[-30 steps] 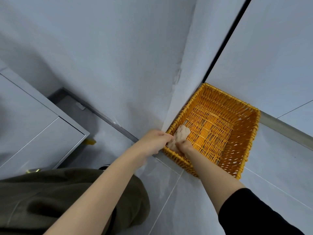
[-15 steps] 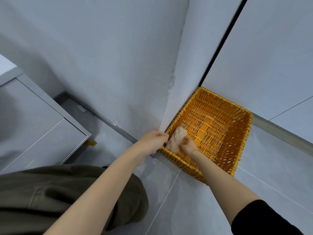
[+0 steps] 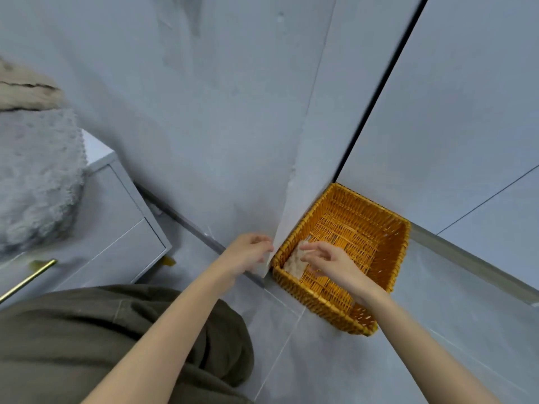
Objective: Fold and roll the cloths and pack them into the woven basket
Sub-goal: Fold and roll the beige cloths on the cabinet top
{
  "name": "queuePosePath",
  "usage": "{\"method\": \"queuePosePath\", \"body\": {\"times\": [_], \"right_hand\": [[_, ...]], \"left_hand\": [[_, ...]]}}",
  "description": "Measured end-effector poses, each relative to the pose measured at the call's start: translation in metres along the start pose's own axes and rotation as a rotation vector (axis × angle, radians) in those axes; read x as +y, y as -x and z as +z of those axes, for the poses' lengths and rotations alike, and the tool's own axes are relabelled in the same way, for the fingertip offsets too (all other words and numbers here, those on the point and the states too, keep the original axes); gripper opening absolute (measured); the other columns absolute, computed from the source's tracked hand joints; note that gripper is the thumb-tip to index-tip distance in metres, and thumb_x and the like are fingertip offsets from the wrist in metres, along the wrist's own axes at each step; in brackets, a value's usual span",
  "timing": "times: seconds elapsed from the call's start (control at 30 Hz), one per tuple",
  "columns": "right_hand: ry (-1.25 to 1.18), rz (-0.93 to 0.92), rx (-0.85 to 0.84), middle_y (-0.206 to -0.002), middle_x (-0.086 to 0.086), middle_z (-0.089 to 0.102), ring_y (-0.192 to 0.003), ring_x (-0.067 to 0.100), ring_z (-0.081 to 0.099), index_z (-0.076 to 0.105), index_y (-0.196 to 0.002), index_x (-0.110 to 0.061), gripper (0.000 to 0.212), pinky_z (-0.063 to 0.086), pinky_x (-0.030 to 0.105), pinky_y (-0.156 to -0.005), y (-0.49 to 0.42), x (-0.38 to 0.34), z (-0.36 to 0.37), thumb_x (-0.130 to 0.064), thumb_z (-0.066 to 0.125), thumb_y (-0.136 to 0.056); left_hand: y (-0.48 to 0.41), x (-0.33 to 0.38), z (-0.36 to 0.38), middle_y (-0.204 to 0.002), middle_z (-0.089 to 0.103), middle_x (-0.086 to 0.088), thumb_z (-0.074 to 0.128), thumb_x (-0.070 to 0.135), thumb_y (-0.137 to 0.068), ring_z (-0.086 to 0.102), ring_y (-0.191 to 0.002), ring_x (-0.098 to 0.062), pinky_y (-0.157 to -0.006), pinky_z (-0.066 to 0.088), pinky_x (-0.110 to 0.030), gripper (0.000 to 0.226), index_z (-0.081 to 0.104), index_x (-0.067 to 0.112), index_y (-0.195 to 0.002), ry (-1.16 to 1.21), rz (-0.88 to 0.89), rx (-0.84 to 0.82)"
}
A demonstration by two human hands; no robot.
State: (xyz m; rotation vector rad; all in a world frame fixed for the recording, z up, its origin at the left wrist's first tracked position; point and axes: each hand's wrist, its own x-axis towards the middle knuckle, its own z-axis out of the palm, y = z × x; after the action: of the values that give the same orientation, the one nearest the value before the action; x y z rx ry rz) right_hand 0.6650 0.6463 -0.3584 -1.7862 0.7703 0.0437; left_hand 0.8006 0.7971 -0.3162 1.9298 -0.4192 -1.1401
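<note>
An orange woven basket (image 3: 388, 246) stands on the floor in the corner between two grey walls. A beige rolled cloth (image 3: 294, 262) lies inside it against the near-left wall. My right hand (image 3: 329, 262) hovers just above the roll with fingers spread and holds nothing. My left hand (image 3: 248, 252) is outside the basket's left rim, fingers loosely bent, empty. A fluffy grey cloth (image 3: 35, 182) and a beige cloth (image 3: 26, 91) lie on the cabinet at the far left.
A grey cabinet (image 3: 116, 237) with a brass handle (image 3: 26, 281) stands at the left. My olive trouser leg (image 3: 102, 330) fills the lower left. Grey floor tiles (image 3: 437, 330) stretch to the right of the basket; a metal skirting strip (image 3: 472, 260) runs along the right wall.
Both hands have let go of the beige roll, which now lies in the basket. My hands have lifted away, and the view has tilted up to show the cloths on the cabinet.
</note>
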Motion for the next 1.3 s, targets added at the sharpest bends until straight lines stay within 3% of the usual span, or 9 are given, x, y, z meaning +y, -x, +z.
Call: {"method": "queuePosePath", "body": {"times": [0.2, 0.43, 0.7, 0.87, 1.0, 1.07, 1.13, 1.2, 1.3], "right_hand": [[0.002, -0.178, -0.111, -0.100, -0.006, 0.072, -0.090, 0.012, 0.067, 0.063, -0.115, -0.027, 0.021, 0.055, 0.021, -0.079, 0.050, -0.081, 0.011, -0.023, 0.055, -0.096], [0.007, -0.370, -0.207, -0.097, -0.006, 0.072, -0.085, 0.009, 0.066, 0.062, -0.117, -0.026, 0.022, 0.053, 0.025, -0.085, 0.065, -0.177, 0.054, -0.022, 0.055, -0.097], [0.011, -0.518, -0.279, -0.093, -0.002, 0.071, -0.078, 0.012, 0.063, 0.062, -0.113, -0.021, 0.022, 0.052, 0.025, -0.079, 0.052, -0.273, 0.120, -0.011, 0.053, -0.095], [0.076, -0.543, -0.314, -0.097, -0.002, 0.071, -0.076, 0.009, 0.063, 0.061, -0.115, -0.022, 0.023, 0.053, 0.026, -0.079, 0.032, -0.311, 0.169, -0.015, 0.054, -0.094], [0.184, -0.556, -0.306, -0.098, -0.002, 0.068, -0.077, 0.009, 0.064, 0.060, -0.118, -0.019, 0.025, 0.051, 0.023, -0.074, 0.009, -0.328, 0.209, -0.016, 0.054, -0.094], [0.221, -0.547, -0.299, -0.100, 0.002, 0.067, -0.081, 0.011, 0.063, 0.060, -0.118, -0.019, 0.025, 0.051, 0.027, -0.079, -0.003, -0.332, 0.227, -0.017, 0.055, -0.093], [0.254, -0.553, -0.312, -0.103, 0.005, 0.066, -0.088, 0.015, 0.063, 0.061, -0.119, -0.017, 0.026, 0.050, 0.030, -0.082, -0.015, -0.337, 0.247, -0.017, 0.054, -0.094], [0.281, -0.570, -0.325, -0.109, 0.007, 0.065, -0.096, 0.018, 0.062, 0.060, -0.121, -0.016, 0.027, 0.049, 0.029, -0.084, -0.024, -0.340, 0.263, -0.016, 0.052, -0.095], [0.305, -0.600, -0.327, -0.116, 0.006, 0.064, -0.099, 0.016, 0.059, 0.060, -0.121, -0.011, 0.028, 0.048, 0.025, -0.086, -0.036, -0.340, 0.283, -0.010, 0.049, -0.096]], "left_hand": [[0.042, 0.011, -0.036, -0.112, 0.062, 0.007, 0.045, 0.022, -0.099, 0.060, -0.095, -0.011, -0.089, 0.044, -0.029, 0.025, 0.054, 0.021, -0.123, 0.071, 0.121, 0.111], [0.111, 0.020, -0.113, -0.108, 0.067, 0.007, 0.052, 0.022, -0.095, 0.064, -0.094, -0.012, -0.087, 0.047, -0.029, 0.013, 0.061, 0.028, -0.102, 0.229, 0.237, 0.323], [0.190, 0.003, -0.213, -0.105, 0.070, 0.006, 0.052, 0.021, -0.096, 0.067, -0.092, -0.013, -0.089, 0.049, -0.032, 0.013, 0.062, 0.025, -0.104, 0.354, 0.327, 0.613], [0.215, -0.025, -0.263, -0.105, 0.066, 0.002, 0.049, 0.019, -0.097, 0.062, -0.086, -0.010, -0.069, 0.046, -0.021, 0.021, 0.059, 0.015, -0.116, 0.232, 0.321, 0.835], [0.218, -0.046, -0.288, -0.106, 0.066, 0.000, 0.053, 0.014, -0.093, 0.058, -0.084, -0.005, -0.068, 0.045, -0.019, 0.020, 0.060, 0.017, -0.112, 0.053, 0.380, 1.051], [0.217, -0.055, -0.299, -0.112, 0.064, 0.003, 0.056, 0.017, -0.092, 0.056, -0.089, -0.003, -0.072, 0.043, -0.017, 0.024, 0.058, 0.019, -0.116, -0.128, 0.384, 1.167], [0.213, -0.066, -0.314, -0.123, 0.057, 0.002, 0.060, 0.026, -0.089, 0.050, -0.108, -0.013, -0.087, 0.039, -0.024, 0.037, 0.054, 0.020, -0.125, -0.391, 0.310, 1.268], [0.209, -0.077, -0.326, -0.132, 0.047, 0.000, 0.064, 0.036, -0.084, 0.036, -0.121, -0.023, -0.096, 0.032, -0.033, 0.052, 0.047, 0.024, -0.132, -0.588, 0.186, 1.287], [0.202, -0.093, -0.335, -0.135, 0.039, -0.002, 0.067, 0.035, -0.080, 0.028, -0.121, -0.024, -0.096, 0.028, -0.034, 0.058, 0.045, 0.023, -0.132, -0.696, 0.098, 1.293]]}}
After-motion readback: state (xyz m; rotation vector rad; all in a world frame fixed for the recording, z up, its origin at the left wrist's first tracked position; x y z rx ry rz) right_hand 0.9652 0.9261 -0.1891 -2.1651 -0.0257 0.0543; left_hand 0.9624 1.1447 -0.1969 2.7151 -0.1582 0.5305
